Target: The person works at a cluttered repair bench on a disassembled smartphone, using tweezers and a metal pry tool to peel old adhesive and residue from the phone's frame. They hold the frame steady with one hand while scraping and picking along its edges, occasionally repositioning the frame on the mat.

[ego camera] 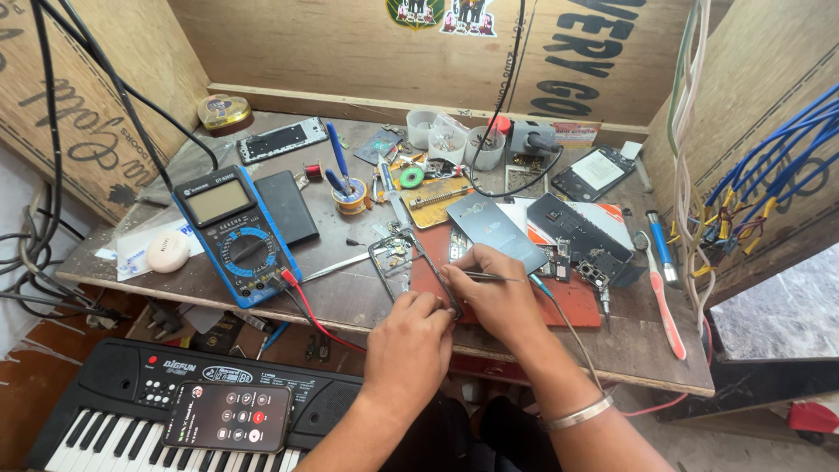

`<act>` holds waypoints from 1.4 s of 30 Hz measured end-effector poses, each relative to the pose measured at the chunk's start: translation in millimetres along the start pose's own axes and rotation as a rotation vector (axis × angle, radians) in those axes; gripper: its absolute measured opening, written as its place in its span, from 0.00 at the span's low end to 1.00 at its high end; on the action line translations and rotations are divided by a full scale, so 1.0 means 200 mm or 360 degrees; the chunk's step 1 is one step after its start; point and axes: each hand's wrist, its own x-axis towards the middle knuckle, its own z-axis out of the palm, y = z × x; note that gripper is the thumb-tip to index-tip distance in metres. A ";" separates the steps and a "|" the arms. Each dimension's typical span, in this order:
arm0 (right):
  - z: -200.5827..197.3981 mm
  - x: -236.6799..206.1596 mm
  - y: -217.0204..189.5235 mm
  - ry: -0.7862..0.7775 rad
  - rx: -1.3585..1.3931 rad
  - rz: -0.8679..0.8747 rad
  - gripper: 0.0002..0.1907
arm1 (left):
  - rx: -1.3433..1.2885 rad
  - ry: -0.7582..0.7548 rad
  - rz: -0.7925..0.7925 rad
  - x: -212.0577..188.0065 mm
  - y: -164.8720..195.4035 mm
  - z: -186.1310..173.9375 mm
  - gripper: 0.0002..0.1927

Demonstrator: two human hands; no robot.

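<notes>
A: Nearest the lens, a phone (229, 417) lying on the black keyboard (114, 411), screen lit, below the bench edge.

B: Up from there, left of the red mat (559, 301): blue multimeter (234, 232), red and black leads trailing off its foot toward the bench edge.

A: Left hand (411, 341) at the mat's left edge, fingers curled down onto the bare phone frame (398, 255), pinning its lower end. Closed over it, not flat.

B: Right hand (498, 293) over the mat, pinched shut on thin tweezers (489, 277), tips pointing left toward that frame.

A: Risky spot. Frame half off the mat on bare board; one slip of the pinning fingers and the tips could skate across it and scratch something.

B: Loose circuit boards (577, 236) just right of the wrist too. A nudge could sweep small parts away.

A: And a thin cable (572, 336) under the right forearm, easy to snag.
</notes>
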 end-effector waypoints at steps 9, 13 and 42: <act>-0.13 -0.13 0.12 -0.0010 0.0413 0.0084 0.10 | -0.0035 0.0021 0.0064 -0.01 -0.01 -0.01 0.07; -0.17 -0.22 0.19 -0.0050 0.0475 0.0143 0.12 | 0.0131 0.0002 0.0176 -0.02 -0.02 -0.03 0.08; -0.12 -0.27 0.26 0.0011 0.0666 -0.0119 0.10 | -0.0157 -0.0003 0.0249 -0.06 -0.16 -0.04 0.16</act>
